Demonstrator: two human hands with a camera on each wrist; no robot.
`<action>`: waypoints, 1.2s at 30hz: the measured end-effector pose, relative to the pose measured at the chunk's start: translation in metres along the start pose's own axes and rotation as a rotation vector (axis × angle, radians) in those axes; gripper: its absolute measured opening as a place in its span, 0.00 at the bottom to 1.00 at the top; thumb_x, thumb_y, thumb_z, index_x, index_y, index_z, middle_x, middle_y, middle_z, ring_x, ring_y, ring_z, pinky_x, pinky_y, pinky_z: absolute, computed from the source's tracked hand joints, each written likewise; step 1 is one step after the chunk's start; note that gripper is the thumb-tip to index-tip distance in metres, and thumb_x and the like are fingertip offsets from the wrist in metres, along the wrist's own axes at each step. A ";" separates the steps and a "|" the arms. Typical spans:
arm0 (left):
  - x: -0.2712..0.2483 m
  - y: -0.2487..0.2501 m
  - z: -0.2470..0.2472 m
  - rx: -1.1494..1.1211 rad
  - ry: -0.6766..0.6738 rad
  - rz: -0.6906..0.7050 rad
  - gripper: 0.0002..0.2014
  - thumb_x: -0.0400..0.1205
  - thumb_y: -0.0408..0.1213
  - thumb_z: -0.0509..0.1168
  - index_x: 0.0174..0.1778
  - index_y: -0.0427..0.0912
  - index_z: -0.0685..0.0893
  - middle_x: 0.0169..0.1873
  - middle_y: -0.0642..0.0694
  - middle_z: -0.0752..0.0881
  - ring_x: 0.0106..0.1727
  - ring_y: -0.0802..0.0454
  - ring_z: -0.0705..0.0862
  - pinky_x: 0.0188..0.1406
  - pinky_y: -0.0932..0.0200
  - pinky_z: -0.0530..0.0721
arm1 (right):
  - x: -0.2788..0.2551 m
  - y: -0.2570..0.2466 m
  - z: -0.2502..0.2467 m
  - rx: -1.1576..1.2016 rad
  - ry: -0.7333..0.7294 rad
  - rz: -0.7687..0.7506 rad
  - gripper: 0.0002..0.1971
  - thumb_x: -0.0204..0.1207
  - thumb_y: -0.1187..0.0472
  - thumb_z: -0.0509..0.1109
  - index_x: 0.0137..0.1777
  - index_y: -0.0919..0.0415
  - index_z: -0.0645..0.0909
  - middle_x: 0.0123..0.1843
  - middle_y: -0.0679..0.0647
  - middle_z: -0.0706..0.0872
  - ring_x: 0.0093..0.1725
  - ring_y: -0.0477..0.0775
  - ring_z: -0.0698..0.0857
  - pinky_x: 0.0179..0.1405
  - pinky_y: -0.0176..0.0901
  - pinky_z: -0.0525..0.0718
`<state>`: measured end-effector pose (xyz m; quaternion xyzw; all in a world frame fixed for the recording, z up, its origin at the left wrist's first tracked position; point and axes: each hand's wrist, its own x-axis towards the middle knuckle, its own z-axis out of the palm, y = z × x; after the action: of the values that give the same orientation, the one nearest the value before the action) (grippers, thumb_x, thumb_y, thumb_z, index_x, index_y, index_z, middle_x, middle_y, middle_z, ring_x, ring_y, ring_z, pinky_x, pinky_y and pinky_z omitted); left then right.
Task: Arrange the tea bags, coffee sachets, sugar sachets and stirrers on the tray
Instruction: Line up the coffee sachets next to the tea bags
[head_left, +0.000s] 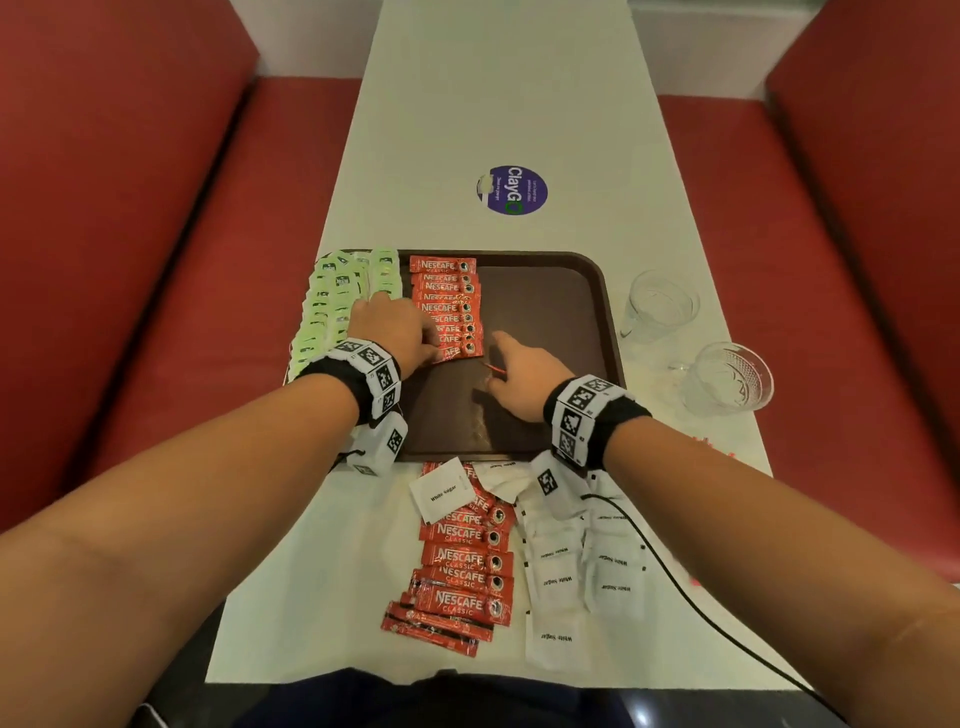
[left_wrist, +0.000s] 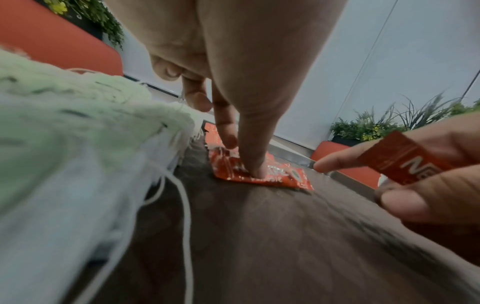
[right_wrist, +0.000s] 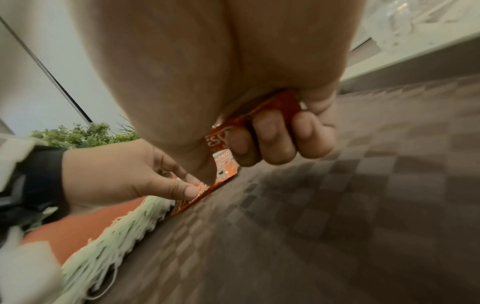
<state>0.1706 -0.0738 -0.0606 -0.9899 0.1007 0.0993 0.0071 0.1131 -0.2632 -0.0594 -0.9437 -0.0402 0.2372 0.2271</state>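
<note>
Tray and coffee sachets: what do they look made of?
Tray: likely moulded plastic, dark brown, matte; the right wrist view shows a woven-look embossed texture. Coffee sachets: probably foil-laminate film, glossy red; the one under the left hand glints and crinkles.

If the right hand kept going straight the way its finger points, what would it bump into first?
Most likely the near end of the red coffee sachet row on the tray, beside the left hand. The right hand, itself holding a sachet, points up-left toward it; depth is uncertain.

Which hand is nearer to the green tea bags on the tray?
Left. The left hand is beside the tea bags, pressing a coffee sachet; the right hand is farther right, holding another sachet.
</note>
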 end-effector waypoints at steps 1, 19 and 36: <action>0.002 0.000 -0.001 0.007 0.007 0.002 0.11 0.74 0.61 0.73 0.46 0.62 0.90 0.49 0.55 0.86 0.59 0.45 0.78 0.59 0.44 0.75 | 0.004 -0.001 -0.001 0.003 -0.005 0.003 0.37 0.83 0.49 0.65 0.87 0.51 0.52 0.70 0.59 0.84 0.62 0.62 0.86 0.63 0.55 0.85; -0.018 0.009 -0.042 -0.233 0.118 0.335 0.07 0.81 0.52 0.70 0.49 0.58 0.90 0.44 0.58 0.88 0.53 0.51 0.79 0.61 0.46 0.74 | 0.005 -0.006 -0.011 0.283 0.164 -0.065 0.09 0.79 0.59 0.69 0.55 0.58 0.73 0.42 0.52 0.83 0.37 0.51 0.83 0.35 0.42 0.76; -0.014 -0.005 -0.015 -0.041 -0.116 0.104 0.06 0.80 0.53 0.70 0.45 0.58 0.89 0.44 0.56 0.88 0.56 0.50 0.82 0.65 0.45 0.75 | 0.016 -0.007 0.002 -0.043 0.082 0.051 0.16 0.84 0.60 0.65 0.70 0.58 0.79 0.68 0.57 0.78 0.61 0.60 0.84 0.64 0.51 0.83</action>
<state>0.1609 -0.0667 -0.0434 -0.9759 0.1493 0.1588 -0.0123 0.1269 -0.2535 -0.0651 -0.9580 -0.0118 0.2031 0.2022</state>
